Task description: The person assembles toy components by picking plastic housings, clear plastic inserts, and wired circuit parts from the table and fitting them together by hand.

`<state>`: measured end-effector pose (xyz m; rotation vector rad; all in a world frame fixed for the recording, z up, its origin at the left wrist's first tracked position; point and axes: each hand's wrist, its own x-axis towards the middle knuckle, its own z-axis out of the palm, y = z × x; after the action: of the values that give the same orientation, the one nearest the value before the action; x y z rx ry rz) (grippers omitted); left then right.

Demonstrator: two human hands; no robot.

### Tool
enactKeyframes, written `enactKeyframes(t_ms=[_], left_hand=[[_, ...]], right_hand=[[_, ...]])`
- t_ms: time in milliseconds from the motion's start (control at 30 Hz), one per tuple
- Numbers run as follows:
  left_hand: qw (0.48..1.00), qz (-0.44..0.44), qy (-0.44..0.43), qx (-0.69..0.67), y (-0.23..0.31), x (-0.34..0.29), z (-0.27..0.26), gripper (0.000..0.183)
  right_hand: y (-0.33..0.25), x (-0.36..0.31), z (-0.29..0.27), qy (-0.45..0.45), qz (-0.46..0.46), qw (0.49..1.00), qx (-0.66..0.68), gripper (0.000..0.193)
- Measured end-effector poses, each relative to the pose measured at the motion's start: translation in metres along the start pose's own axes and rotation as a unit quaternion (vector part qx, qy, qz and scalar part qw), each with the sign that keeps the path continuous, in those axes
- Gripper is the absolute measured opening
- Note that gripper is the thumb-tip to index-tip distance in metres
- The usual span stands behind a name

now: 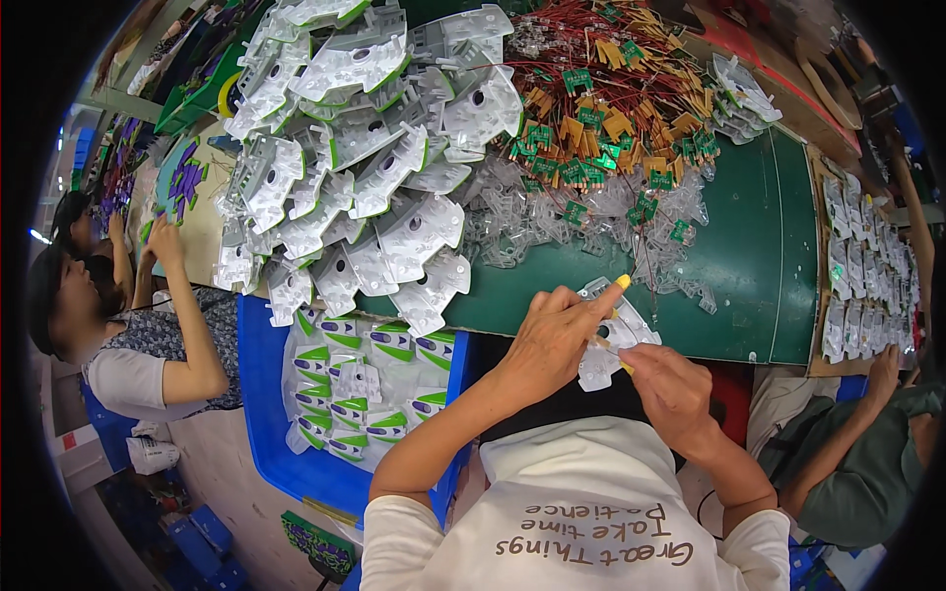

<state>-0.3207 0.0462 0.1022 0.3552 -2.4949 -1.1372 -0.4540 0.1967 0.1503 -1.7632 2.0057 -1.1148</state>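
Note:
A silver-grey plastic housing shell (599, 366) is held at the near edge of the green table, in front of my body. My left hand (552, 340) grips it from the left, its yellow-covered index finger stretched over the top. From the right, my right hand (672, 390) is closed in a pinch at the shell's inner face. Whatever small piece lies between its fingertips is too small to make out. Just beyond the shell lie clear plastic pieces (702, 295) and a tangle of green circuit boards (576, 177) with red wires.
Overlapping silver shells with green rims (419, 236) are heaped on the table's left. A blue bin (271, 394) below holds white-and-green assembled housings (340, 409). More shells (744, 103) sit at the far right. Co-workers sit left and right; a cardboard tray (820, 295) of parts is at right.

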Motion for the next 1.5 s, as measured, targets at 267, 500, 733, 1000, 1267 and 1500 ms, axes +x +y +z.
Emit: enactKeyframes(t_ms=[267,500,733,1000,1267,1500], left_hand=[[0.998,0.001,-0.007,-0.061,-0.006,0.001,-0.008,0.062],[0.999,0.008,-0.011,-0.048,0.002,0.005,-0.012,0.056],[0.707,0.117,0.074,-0.694,0.126,0.025,-0.074,0.065],[0.566,0.194,0.109,-0.794,0.169,0.026,-0.049,0.075],[0.541,0.244,0.1,-0.799,0.184,0.052,-0.026,0.084],[0.468,0.334,0.015,-0.818,0.161,0.082,-0.068,0.093]], right_hand=[[0.0,-0.007,0.006,-0.007,0.025,1.0,-0.001,0.028],[0.035,-0.025,0.012,0.047,0.21,0.968,0.131,0.024],[0.064,0.046,-0.062,0.233,0.202,0.932,0.189,0.014],[0.211,0.184,-0.139,0.314,0.143,0.93,0.123,0.024],[0.281,0.208,-0.147,0.398,0.157,0.904,-0.028,0.034],[0.172,0.154,-0.105,0.307,0.1,0.946,0.001,0.028]])
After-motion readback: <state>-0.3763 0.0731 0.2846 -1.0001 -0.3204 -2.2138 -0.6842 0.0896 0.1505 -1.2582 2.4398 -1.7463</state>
